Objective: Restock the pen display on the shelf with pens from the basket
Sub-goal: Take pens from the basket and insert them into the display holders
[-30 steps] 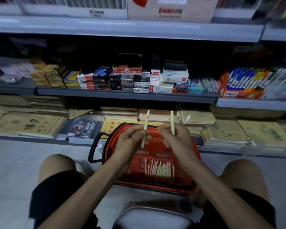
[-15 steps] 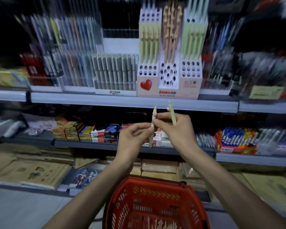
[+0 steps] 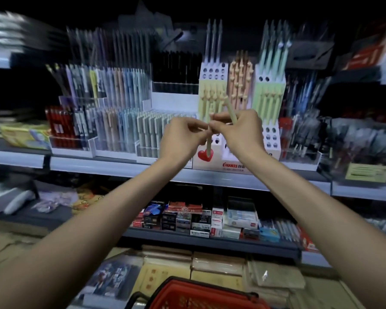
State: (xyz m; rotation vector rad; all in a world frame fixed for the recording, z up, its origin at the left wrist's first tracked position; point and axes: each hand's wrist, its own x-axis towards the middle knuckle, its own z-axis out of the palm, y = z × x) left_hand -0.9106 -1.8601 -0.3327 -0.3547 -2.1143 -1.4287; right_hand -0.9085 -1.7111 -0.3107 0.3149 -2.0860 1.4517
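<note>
Both my hands are raised in front of the white pen display (image 3: 230,162) with a red heart on the upper shelf. My left hand (image 3: 181,136) pinches a pale yellow-green pen (image 3: 208,148) that hangs downward over the heart. My right hand (image 3: 239,130) holds a second pale pen (image 3: 231,112) pointing up and left. The fingertips of the two hands meet. The display holds yellow, orange and green pens in rows, with several bare holes. The red basket (image 3: 201,295) sits at the bottom edge; its contents are out of view.
Clear racks of pens (image 3: 112,121) fill the shelf left of the display, and more pen holders (image 3: 303,134) stand to its right. Small boxes (image 3: 187,217) line the shelf below. Paper packs (image 3: 210,266) lie on the lowest shelf behind the basket.
My head has tilted up from the basket to the shelf. Both hands have risen with their pens from above the basket to the front of the pen display.
</note>
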